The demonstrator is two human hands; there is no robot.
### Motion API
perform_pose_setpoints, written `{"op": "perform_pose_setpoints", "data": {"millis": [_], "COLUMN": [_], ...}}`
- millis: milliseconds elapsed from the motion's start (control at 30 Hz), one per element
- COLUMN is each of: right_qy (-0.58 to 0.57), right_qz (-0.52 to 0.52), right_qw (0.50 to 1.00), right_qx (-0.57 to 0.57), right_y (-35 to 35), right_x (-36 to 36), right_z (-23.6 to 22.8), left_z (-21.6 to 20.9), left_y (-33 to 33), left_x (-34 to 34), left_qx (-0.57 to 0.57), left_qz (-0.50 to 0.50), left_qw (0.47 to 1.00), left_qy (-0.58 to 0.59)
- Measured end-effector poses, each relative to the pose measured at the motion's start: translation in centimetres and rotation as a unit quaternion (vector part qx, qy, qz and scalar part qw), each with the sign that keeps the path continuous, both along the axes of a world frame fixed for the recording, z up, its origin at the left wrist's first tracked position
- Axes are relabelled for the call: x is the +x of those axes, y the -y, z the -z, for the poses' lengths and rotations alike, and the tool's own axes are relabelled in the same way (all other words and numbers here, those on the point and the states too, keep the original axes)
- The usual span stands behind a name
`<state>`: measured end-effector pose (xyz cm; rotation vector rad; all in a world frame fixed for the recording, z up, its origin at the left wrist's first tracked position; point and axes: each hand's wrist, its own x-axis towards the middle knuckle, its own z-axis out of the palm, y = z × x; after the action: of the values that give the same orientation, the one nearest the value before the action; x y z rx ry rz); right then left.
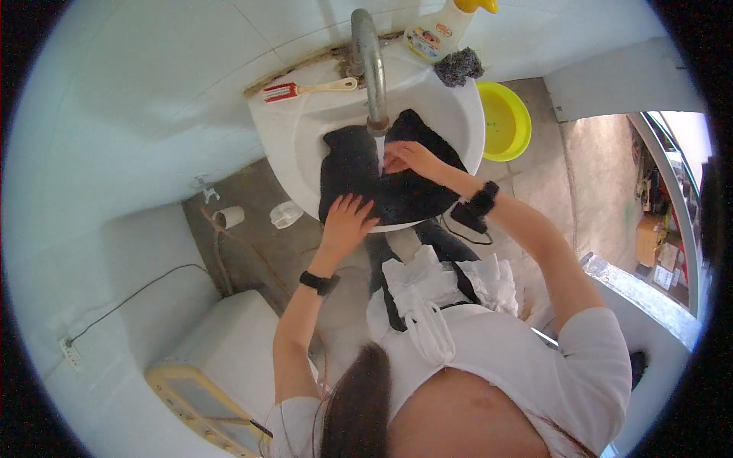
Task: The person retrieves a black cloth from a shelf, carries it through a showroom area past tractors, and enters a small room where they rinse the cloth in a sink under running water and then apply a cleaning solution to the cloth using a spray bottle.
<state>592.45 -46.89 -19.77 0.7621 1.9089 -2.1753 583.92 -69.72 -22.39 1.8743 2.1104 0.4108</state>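
Note:
A black cloth [351, 191], perhaps a garment, lies spread over the basin and its front rim. Water runs from the metal faucet [372, 69] onto the cloth's middle. My left hand [349, 220] rests on the near left edge of the cloth, open, with its fingers apart. At the stream, my right hand [410, 158] lies on the cloth with fingers pointing left, loosely bent and partly behind the water. The white sink [294, 137] shows around the cloth.
A red-bristled brush [309, 89] lies on the sink's back left ledge. At the back right stand a spray bottle [439, 34] and a dark scouring pad [458, 67]. On the floor are a yellow basin [505, 122] and a white washing machine [229, 328].

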Motion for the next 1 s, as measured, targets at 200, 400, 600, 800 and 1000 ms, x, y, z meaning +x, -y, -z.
{"op": "perform_pose_setpoints", "data": {"millis": [200, 400, 600, 800, 1000], "right_qy": [0.022, -0.016, -0.018, 0.131, -0.019], "right_qz": [0.1, 0.207, 0.18, 0.05, 0.28], "right_qw": [0.967, 0.977, 0.916, 0.988, 0.923], "right_qx": [-0.232, -0.057, -0.357, 0.067, 0.264], "right_y": [2.6, 3.1, 1.8, -1.4, -8.3], "right_x": [-3.7, -1.7, 1.9, 5.3, 2.1], "right_z": [0.6, 3.4, 2.2, 5.6, 1.7], "left_z": [0.3, -1.6, 4.8, 2.4, 3.4], "left_y": [-4.5, -10.7, -8.2, -3.7, -3.6], "left_x": [0.0, 2.2, 2.3, 2.0, 1.5], "left_qx": [0.046, 0.136, 0.146, -0.117, -0.07], "left_qz": [-0.305, -0.43, -0.192, -0.136, -0.129], "left_qw": [0.887, 0.373, 0.304, 0.98, 0.988], "left_qy": [0.343, 0.811, 0.922, -0.083, -0.051]}}
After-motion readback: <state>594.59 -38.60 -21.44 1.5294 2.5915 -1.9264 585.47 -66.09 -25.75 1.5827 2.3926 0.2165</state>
